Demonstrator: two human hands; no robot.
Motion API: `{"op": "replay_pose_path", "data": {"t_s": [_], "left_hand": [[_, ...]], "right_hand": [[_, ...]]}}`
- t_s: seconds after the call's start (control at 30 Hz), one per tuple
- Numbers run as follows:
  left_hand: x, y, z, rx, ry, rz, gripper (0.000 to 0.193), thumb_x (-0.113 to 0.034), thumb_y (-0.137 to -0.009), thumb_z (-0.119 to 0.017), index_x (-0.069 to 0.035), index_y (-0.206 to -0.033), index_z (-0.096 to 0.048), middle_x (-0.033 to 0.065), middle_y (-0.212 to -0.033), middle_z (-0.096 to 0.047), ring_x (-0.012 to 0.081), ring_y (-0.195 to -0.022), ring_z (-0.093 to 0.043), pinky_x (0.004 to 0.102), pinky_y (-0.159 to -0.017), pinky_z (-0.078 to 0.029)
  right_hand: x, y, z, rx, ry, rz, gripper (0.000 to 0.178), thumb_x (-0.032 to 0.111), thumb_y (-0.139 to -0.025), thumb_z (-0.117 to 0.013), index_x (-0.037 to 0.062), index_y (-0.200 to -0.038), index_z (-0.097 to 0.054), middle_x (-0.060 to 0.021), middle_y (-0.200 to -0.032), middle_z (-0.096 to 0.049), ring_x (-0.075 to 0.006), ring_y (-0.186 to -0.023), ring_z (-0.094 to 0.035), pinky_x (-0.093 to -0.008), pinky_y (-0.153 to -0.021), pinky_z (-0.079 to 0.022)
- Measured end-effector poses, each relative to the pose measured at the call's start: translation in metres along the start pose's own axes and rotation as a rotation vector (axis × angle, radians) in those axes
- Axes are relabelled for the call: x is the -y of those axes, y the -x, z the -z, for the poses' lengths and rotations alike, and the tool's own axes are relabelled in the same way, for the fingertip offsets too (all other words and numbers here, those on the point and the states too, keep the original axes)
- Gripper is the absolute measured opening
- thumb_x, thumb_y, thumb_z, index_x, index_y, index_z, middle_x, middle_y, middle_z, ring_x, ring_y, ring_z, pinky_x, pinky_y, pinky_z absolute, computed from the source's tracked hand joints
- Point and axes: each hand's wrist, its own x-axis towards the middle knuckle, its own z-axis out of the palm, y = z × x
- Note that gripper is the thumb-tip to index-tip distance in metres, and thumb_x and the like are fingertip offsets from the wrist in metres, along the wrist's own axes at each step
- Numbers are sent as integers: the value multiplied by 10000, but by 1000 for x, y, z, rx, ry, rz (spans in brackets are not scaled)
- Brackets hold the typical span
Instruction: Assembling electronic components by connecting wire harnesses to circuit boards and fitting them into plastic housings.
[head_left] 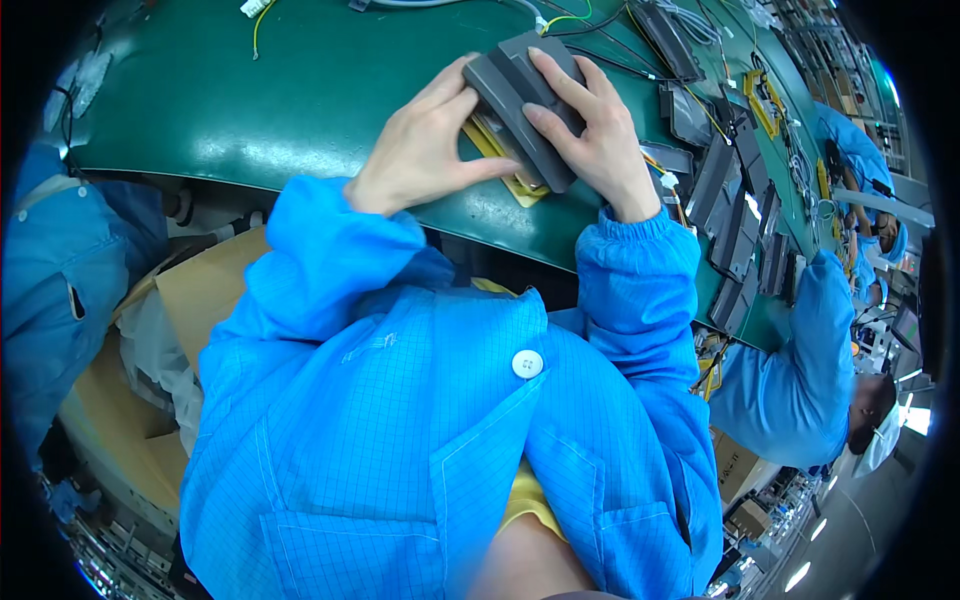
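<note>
A dark grey plastic housing [515,85] with a stepped surface lies tilted between my hands at the table's near edge. My left hand [420,145] grips its left side, fingertips tucked at the edge and thumb stretched along its lower part. My right hand [600,135] is closed on its right side, with the thumb and fingers pressing on the upper face. Under the housing a yellow plate or frame [527,192] shows, mostly hidden by the housing and my left hand. A cable and a yellow-green wire [570,17] run near the housing's far end.
Several dark housings [735,220] and loose cables are spread along the green table [290,120] to the right. A yellow frame [765,100] lies farther off. Co-workers in blue sit at right [790,380] and left [60,270]. An open cardboard box [215,285] stands lower left.
</note>
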Motion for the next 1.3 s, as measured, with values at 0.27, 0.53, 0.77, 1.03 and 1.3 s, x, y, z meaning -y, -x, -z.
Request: {"op": "replay_pose_path", "data": {"t_s": [0.27,0.53,0.77,1.03,1.3], "left_hand": [[31,-18,30,280,170,153,850,-190,-607,-823,-52,-1331,-399,153,-1141,-499,264,-1036,-537,328,-912,-438],[40,-27,21,319,64,76,858,-238,-593,-825,-105,-1343,-431,107,-943,-492,236,-909,-513,314,-836,-441],[39,-28,20,274,71,58,842,-253,-602,-822,-116,-1340,-442,106,-938,-513,243,-911,-529,322,-835,-445],[33,-29,22,308,19,108,821,-283,-606,-822,-94,-1319,-462,106,-948,-531,239,-907,-521,327,-832,-443],[38,-31,18,311,38,101,792,-290,-597,-812,-84,-1290,-488,95,-957,-582,235,-907,-506,331,-821,-442]], "right_hand": [[16,7,-4,-56,339,118,532,185,-738,-674,243,-1249,-538,-255,-1190,-457,-373,-989,-505,-430,-824,-429],[24,5,-5,-66,492,182,531,158,-705,-682,249,-1211,-552,-251,-1195,-441,-375,-1008,-501,-425,-766,-421],[24,7,-2,-18,461,146,539,158,-700,-689,241,-1214,-552,-255,-1187,-441,-372,-1016,-503,-427,-760,-426],[23,5,3,32,447,151,530,156,-715,-679,223,-1225,-549,-257,-1185,-432,-378,-1008,-507,-428,-777,-444],[15,10,0,4,369,160,544,153,-714,-672,207,-1239,-538,-261,-1192,-418,-384,-1011,-498,-427,-791,-440]]}}
